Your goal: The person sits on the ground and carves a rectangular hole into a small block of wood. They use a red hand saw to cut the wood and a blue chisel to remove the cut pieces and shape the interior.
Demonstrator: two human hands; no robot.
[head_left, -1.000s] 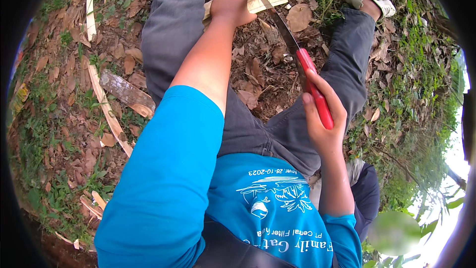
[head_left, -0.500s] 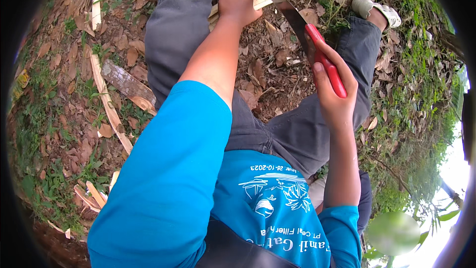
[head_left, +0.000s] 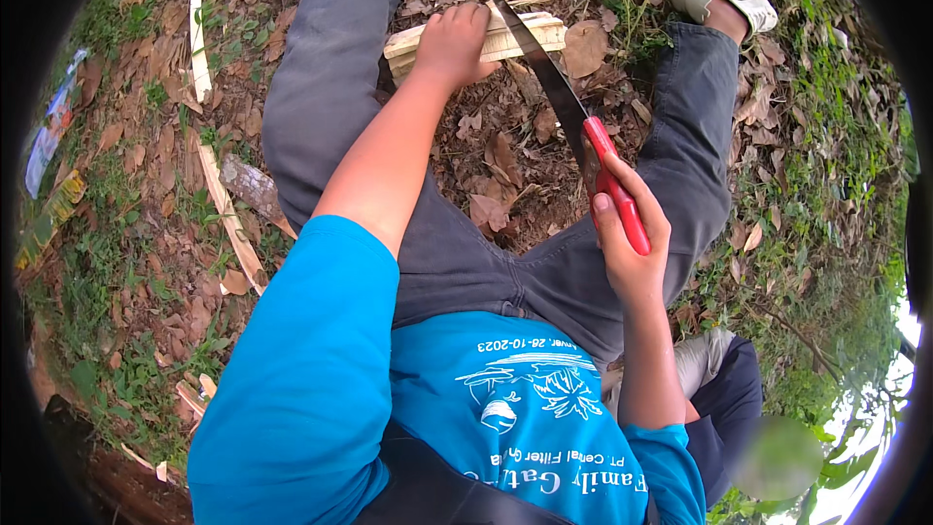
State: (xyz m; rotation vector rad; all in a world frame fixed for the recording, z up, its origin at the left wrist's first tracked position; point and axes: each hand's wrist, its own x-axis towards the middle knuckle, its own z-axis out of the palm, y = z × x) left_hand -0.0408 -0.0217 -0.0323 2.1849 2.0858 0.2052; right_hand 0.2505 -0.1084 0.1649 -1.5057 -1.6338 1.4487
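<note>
My left hand (head_left: 455, 47) is closed over a pale split piece of wood (head_left: 536, 35), which lies crosswise between my spread legs, near my left knee. In my right hand (head_left: 637, 238) is a hand saw with a red handle (head_left: 627, 212), fingers wrapped round the grip. The saw's dark, slightly curved blade (head_left: 546, 66) slants away to the upper left and crosses the wood just right of my left hand. Whether its teeth bite into the wood cannot be made out.
Dry leaves and grass cover the ground. Long pale wood strips (head_left: 216, 190) and a bark-covered piece (head_left: 255, 185) lie left of my left leg. Further left are colourful wrappers (head_left: 51, 136). Behind my right elbow shows dark clothing (head_left: 727, 394), apparently another person's.
The saw has been drawn back a little toward me, and its blade tip now shows. My left hand stays on the wood. The whole view has shifted, so more ground appears beyond the wood.
</note>
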